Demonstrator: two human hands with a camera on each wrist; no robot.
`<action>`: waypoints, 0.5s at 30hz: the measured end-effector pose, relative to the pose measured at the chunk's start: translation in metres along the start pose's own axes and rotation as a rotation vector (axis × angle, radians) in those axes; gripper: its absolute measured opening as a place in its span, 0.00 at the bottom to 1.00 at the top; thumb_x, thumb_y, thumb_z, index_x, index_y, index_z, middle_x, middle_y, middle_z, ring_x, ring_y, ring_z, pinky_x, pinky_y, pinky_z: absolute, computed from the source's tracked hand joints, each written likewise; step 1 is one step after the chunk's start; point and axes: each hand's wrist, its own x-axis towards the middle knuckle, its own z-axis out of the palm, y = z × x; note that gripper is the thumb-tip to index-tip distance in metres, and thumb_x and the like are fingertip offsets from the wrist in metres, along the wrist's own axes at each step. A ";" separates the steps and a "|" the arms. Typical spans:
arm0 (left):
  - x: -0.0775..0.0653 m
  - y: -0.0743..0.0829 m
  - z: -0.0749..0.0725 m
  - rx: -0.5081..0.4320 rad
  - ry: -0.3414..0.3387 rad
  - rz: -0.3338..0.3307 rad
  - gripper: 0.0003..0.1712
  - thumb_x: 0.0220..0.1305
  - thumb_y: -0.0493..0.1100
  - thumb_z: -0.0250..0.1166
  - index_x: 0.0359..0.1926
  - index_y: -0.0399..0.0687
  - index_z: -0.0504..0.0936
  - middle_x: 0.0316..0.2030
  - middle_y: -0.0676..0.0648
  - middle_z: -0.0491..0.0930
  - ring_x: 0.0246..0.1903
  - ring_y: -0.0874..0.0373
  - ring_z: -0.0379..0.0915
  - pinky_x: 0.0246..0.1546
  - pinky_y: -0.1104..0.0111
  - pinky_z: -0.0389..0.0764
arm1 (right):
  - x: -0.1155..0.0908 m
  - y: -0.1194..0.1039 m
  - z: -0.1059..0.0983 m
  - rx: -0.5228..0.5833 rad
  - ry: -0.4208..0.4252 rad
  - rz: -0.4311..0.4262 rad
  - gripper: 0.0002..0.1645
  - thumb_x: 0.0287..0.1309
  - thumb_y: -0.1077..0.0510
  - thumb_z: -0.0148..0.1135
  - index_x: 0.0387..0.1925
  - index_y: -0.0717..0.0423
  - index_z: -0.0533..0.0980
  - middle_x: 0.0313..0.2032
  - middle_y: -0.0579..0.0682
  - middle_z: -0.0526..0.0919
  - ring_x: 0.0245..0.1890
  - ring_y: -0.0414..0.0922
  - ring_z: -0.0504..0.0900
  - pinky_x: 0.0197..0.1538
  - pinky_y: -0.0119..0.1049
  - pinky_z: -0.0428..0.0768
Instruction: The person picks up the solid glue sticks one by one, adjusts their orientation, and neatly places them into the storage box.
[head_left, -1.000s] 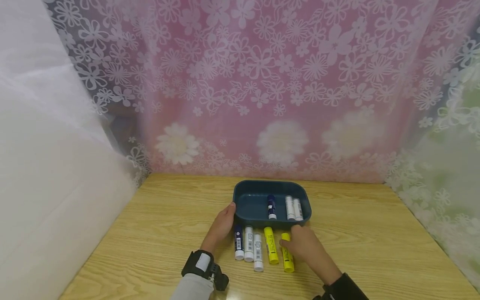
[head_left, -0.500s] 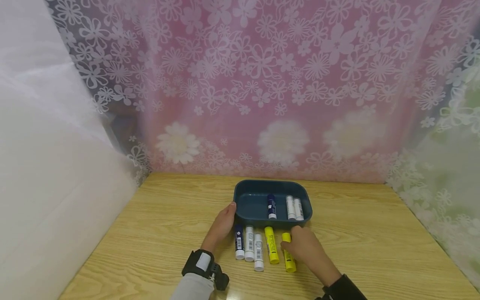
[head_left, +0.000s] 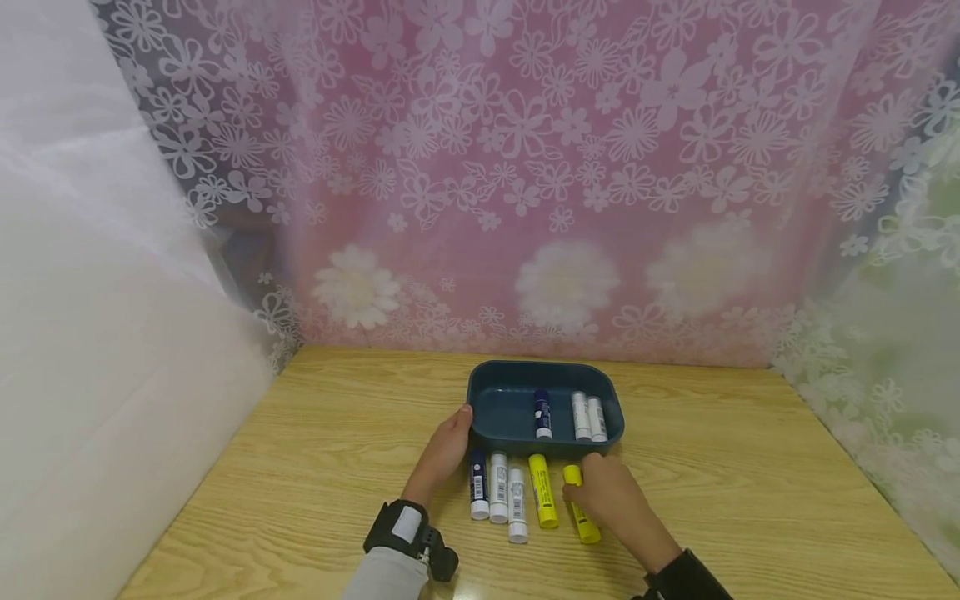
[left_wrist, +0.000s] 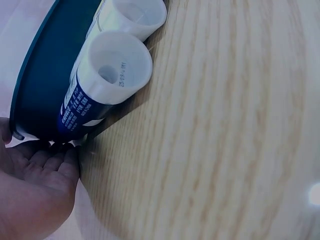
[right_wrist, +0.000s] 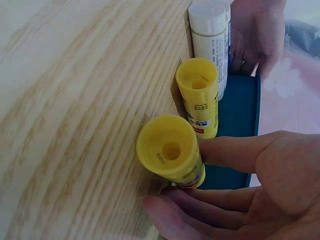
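Observation:
My left hand (head_left: 446, 447) grips the left end of a dark teal plastic box (head_left: 504, 412), thumb at the rim and fingers low against it in the left wrist view. At the box's front right corner, my right hand (head_left: 609, 490) pinches a yellow glue stick (head_left: 586, 522) between thumb and fingers; the stick lies slanted on the table. Left of it lies a second yellow glue stick (head_left: 543, 492). Further left are two white glue sticks, the nearer (head_left: 517, 504) and the farther (head_left: 498, 487), then a dark blue one (head_left: 479, 485) beside my left hand.
Inside the box lie a dark blue glue stick (head_left: 543, 414) and two white ones (head_left: 581, 415) at the right end. The wooden table (head_left: 315, 467) ends at a pink flowered curtain (head_left: 465, 275) behind. A white sheet (head_left: 112, 333) hangs on the left.
The lower end of the right yellow glue stick has swung to the right, so it lies more slanted. My left hand and the box have barely moved.

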 end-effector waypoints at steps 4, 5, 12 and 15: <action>0.000 0.000 0.000 0.000 -0.003 0.004 0.37 0.82 0.60 0.35 0.76 0.40 0.62 0.76 0.39 0.62 0.77 0.39 0.52 0.75 0.41 0.54 | 0.000 -0.001 0.000 0.001 0.000 -0.002 0.14 0.54 0.56 0.72 0.26 0.63 0.77 0.23 0.52 0.74 0.21 0.44 0.74 0.22 0.32 0.72; 0.000 0.000 0.000 0.000 -0.004 0.001 0.37 0.82 0.61 0.35 0.76 0.40 0.62 0.76 0.39 0.62 0.77 0.39 0.52 0.75 0.41 0.54 | 0.000 -0.001 0.000 0.000 0.003 -0.006 0.14 0.54 0.56 0.72 0.26 0.63 0.77 0.23 0.52 0.74 0.21 0.44 0.75 0.22 0.32 0.73; 0.001 0.000 0.000 0.000 -0.001 -0.003 0.37 0.82 0.61 0.35 0.76 0.40 0.62 0.76 0.39 0.61 0.77 0.40 0.52 0.76 0.43 0.53 | 0.001 -0.001 0.001 -0.009 0.032 -0.037 0.13 0.53 0.58 0.71 0.24 0.62 0.77 0.21 0.51 0.73 0.19 0.44 0.74 0.20 0.32 0.74; 0.001 -0.001 0.000 0.004 -0.001 -0.003 0.37 0.82 0.61 0.35 0.76 0.40 0.62 0.76 0.39 0.61 0.77 0.40 0.52 0.76 0.42 0.54 | 0.001 -0.001 0.002 -0.017 0.027 -0.042 0.12 0.54 0.59 0.71 0.26 0.63 0.77 0.22 0.52 0.73 0.19 0.44 0.74 0.20 0.32 0.74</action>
